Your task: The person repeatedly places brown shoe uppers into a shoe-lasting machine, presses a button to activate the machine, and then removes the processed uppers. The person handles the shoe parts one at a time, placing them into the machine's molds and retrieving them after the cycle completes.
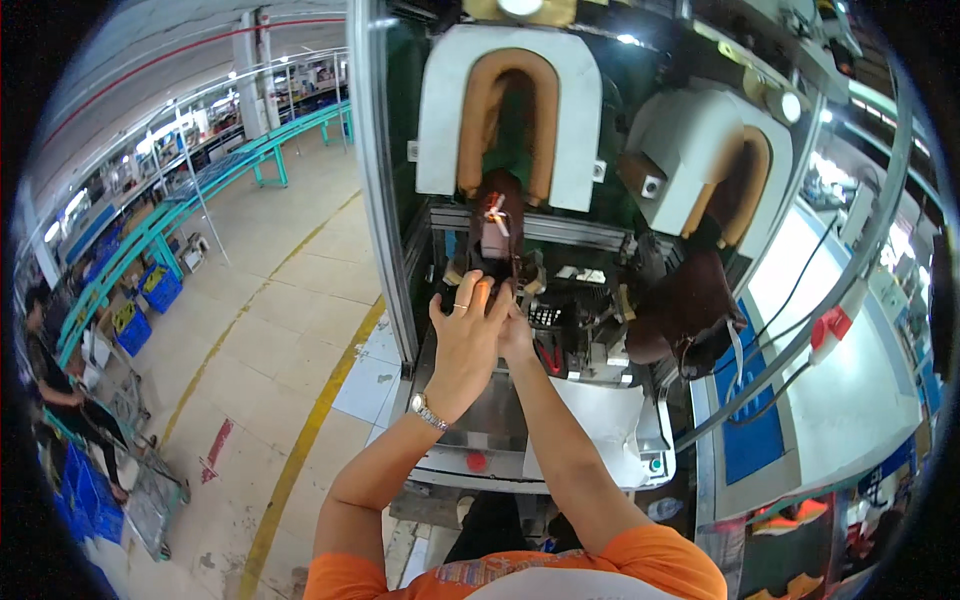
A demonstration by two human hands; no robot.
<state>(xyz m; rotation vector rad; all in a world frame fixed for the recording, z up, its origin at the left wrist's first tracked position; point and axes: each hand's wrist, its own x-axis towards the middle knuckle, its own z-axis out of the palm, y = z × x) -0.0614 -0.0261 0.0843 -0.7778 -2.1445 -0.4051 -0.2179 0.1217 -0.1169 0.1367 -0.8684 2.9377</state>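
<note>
A dark brown shoe upper [508,190] with an orange-and-white piece on it sits below the left arched pad [545,100] of the machine. My left hand [465,345] reaches to its near end with curled, slightly spread fingers; a ring and a wristwatch show on that arm. Close against it, my right hand [515,330] grips the same end from the right, its fingers partly hidden behind the left hand. A second brown shoe upper [680,305], with a pale lace hanging from it, is mounted at the right station, apart from both hands.
Another arched pad in a pale housing [660,140] stands at right. White sheets [590,420] lie on the machine's front ledge, near a green button [656,465]. A metal post [375,180] borders the left. Beyond are a teal conveyor [200,195], blue crates [160,287] and a person [70,385].
</note>
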